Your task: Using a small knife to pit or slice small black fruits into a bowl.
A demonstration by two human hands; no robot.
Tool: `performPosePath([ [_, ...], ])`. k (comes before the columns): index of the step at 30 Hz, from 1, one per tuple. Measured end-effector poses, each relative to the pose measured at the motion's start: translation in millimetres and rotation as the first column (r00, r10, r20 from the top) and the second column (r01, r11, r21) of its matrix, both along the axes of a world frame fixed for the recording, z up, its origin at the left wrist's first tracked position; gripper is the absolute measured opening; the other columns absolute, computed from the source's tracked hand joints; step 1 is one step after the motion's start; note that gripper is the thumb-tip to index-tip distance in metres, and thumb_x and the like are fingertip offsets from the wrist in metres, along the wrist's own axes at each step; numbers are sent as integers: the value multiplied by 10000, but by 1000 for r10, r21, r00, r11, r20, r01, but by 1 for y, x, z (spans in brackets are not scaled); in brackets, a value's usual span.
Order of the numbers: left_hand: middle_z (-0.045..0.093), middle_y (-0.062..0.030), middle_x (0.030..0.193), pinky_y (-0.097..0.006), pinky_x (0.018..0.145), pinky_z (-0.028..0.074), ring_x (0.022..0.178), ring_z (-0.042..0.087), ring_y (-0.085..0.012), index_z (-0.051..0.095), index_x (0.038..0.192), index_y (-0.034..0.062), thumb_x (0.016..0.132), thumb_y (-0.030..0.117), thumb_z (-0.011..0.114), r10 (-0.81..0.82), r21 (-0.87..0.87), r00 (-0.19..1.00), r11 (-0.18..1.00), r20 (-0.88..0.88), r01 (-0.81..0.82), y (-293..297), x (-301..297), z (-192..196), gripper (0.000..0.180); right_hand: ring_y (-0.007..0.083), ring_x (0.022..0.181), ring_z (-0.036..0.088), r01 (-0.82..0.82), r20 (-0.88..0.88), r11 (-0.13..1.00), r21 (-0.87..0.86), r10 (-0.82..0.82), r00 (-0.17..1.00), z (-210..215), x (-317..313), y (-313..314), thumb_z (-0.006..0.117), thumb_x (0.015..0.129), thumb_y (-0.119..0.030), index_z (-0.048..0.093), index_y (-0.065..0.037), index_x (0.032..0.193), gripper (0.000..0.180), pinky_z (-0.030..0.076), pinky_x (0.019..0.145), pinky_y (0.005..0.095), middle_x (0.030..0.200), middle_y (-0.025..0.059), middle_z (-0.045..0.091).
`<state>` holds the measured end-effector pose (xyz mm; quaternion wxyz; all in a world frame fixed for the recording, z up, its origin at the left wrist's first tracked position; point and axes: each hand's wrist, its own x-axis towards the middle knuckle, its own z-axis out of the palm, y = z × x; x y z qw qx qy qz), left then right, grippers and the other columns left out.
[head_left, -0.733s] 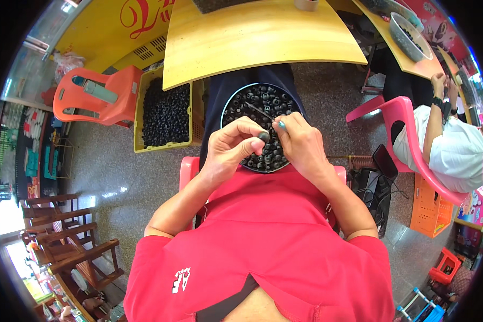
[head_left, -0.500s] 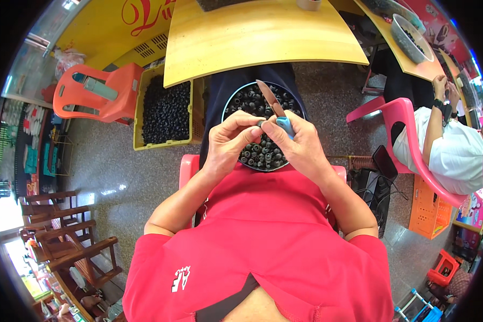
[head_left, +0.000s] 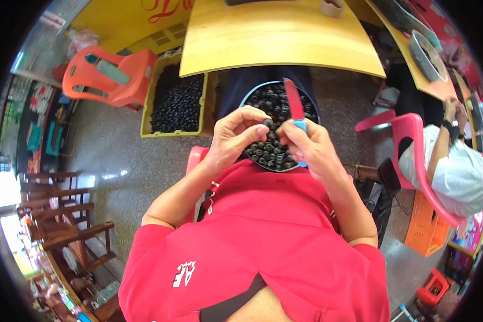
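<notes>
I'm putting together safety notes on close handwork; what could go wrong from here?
Cut: the knife in the right hand has its bare blade up near the left hand, so a slip might nick it.
Drop: the left hand's grip pinches one small dark piece, which could pop loose.
Spill: the bowl of dark pieces seems to rest on the lap, so shifting legs might tip it.

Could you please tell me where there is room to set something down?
The yellow table looks bare between its near edge and the round container; so does the floor between the yellow crate and wooden chairs. The bowl is crowded with dark pieces, under the left hand and right hand.
</notes>
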<state>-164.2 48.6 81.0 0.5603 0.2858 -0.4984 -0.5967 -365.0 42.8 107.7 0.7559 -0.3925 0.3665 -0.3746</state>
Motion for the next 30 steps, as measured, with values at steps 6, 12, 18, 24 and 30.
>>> performPosePath([
  [6,661,-53,859,-212,642,470,668,590,-81,595,993,20,880,75,655,431,108,858,874,279,-474,-26,95,-30,139,-2,493,382,75,-73,995,-60,-80,994,-9,-15,-2,568,960,-177,618,-2,946,183,284,440,165,757,1,577],
  [12,591,-156,1188,-331,955,452,1066,587,-235,491,1291,-40,845,184,705,673,-136,447,628,589,-766,-39,214,-108,543,-3,488,370,88,-76,992,-87,-94,993,-10,-16,-8,574,960,-192,621,-3,952,195,282,434,168,773,7,581],
  [18,645,-64,1044,-236,808,473,923,596,-106,626,1094,19,897,18,602,552,-441,506,834,663,-331,-19,100,-10,199,-2,487,368,148,-84,984,-104,-157,984,-15,-22,-11,575,961,-199,625,-2,958,204,280,433,171,773,6,586],
  [24,613,-75,904,-369,752,471,856,588,-251,663,975,68,729,30,656,385,-563,424,680,820,469,-29,20,9,248,0,487,370,157,-92,981,-110,-168,982,-12,-22,-11,574,962,-203,629,-2,959,208,280,437,175,767,6,584],
  [30,557,-62,887,-348,745,446,857,550,-230,650,966,92,749,64,638,344,-406,230,638,911,655,-45,-2,-2,220,1,493,382,163,-67,981,-109,-171,983,-17,-29,-8,572,964,-199,626,-8,961,199,288,438,175,766,5,582],
])
